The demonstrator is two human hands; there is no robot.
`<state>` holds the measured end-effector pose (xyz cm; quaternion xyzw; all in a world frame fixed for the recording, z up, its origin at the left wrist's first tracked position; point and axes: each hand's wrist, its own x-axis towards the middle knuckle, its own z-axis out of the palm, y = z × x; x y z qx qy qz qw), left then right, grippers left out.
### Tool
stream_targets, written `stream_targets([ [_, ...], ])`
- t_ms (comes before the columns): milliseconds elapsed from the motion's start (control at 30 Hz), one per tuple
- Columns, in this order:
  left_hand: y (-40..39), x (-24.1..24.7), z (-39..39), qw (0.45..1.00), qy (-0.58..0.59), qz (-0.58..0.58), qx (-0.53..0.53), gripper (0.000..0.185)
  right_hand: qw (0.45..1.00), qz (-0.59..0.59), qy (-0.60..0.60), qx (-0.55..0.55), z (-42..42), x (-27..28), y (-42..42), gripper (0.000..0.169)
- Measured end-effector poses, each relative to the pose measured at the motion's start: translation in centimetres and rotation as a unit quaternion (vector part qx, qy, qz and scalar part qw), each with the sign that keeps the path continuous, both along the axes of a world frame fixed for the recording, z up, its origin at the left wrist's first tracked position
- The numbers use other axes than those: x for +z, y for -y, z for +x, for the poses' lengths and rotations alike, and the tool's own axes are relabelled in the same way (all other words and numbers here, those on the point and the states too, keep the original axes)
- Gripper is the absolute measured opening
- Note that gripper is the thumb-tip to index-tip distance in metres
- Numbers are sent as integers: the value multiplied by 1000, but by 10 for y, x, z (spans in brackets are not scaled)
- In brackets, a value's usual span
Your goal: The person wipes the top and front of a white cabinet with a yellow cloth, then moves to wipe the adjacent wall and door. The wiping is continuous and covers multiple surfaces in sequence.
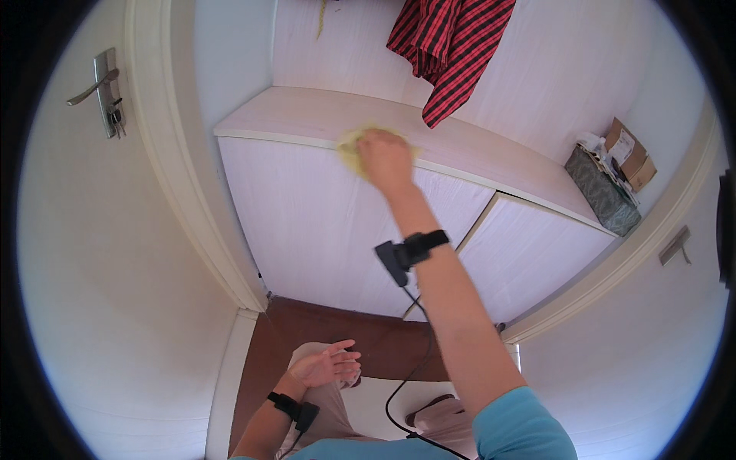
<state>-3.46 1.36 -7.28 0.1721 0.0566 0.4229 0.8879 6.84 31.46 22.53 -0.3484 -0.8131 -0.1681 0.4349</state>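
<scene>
My right hand (386, 156) presses a yellow cloth (349, 150) onto the front edge of a pale wood-grain cabinet top (299, 109). The cloth sticks out on both sides of the fist, and the part under the palm is hidden. Low in the view, my left hand (328, 365) hangs beside my leg with its fingers apart and holds nothing. Each wrist wears a black strap with a small device; a black cable (397, 397) runs down from the right one.
A red and black striped cloth (460, 63) hangs over the cabinet top. At its right end stand a grey patterned box (601, 187) with papers and an open cardboard box (629, 152). Doors flank me; keys hang from the left door's handle (103, 86). Below is a brown floor (391, 345).
</scene>
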Motion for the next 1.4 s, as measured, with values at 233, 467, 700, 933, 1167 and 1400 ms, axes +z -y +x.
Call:
stream_targets([
  [233, 4, -10, -2, 1000, -17, -17, 17, 75, 983, -32, 149, 105, -36, -41, 54, 16],
  [467, 4, -5, -1, 1000, -13, -18, 5, 72, 997, 61, -1, 43, 69, -53, 76, 25],
  [700, 0, -10, 1, 1000, 3, -4, -11, 70, 981, 15, -94, -170, 165, 4, 33, 45],
  [933, -5, -10, 3, 1000, -19, -8, -10, 69, 981, 74, -9, -178, 117, -29, 5, 45],
  [1167, -6, -4, 13, 999, -39, -19, -7, 70, 990, 68, 14, -122, 68, -14, 15, 29],
  [1400, -2, 4, 16, 997, -74, -22, 3, 70, 960, -135, 145, -200, 137, 28, 15, 22],
])
